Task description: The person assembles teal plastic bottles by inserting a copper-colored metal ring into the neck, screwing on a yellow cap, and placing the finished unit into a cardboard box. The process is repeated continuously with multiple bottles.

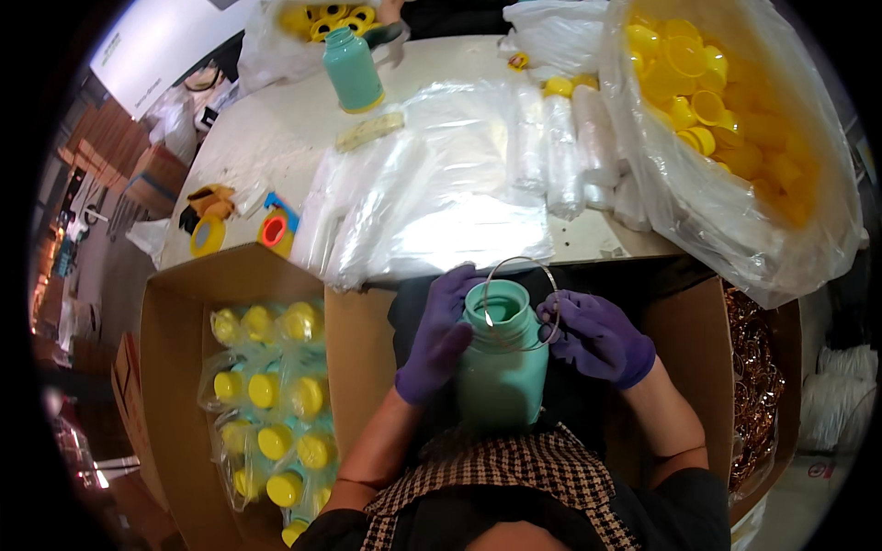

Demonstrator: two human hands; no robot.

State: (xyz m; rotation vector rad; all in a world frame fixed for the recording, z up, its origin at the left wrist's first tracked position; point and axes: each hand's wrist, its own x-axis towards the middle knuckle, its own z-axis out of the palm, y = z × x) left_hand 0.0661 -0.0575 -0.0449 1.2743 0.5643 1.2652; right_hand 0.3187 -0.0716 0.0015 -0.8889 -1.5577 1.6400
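A teal wide-mouthed plastic jar (501, 381) stands uncapped in front of my lap, its round opening facing up. My left hand (443, 331), in a purple glove, is closed around the left side of its neck. A thin metal wire ring (557, 292) loops loosely over the jar's mouth, tilted, with its upper part above the rim. My gloved right hand (597, 332) pinches that wire at the right of the neck; the fingertips are partly hidden.
An open carton at left holds several teal jars with yellow lids (264, 390). Copper-coloured wire pieces (758, 395) fill a carton at right. On the table (266, 138) lie clear plastic bags (459, 184), a tape dispenser (277, 228), another teal jar (353, 73) and a sack of yellow caps (735, 239).
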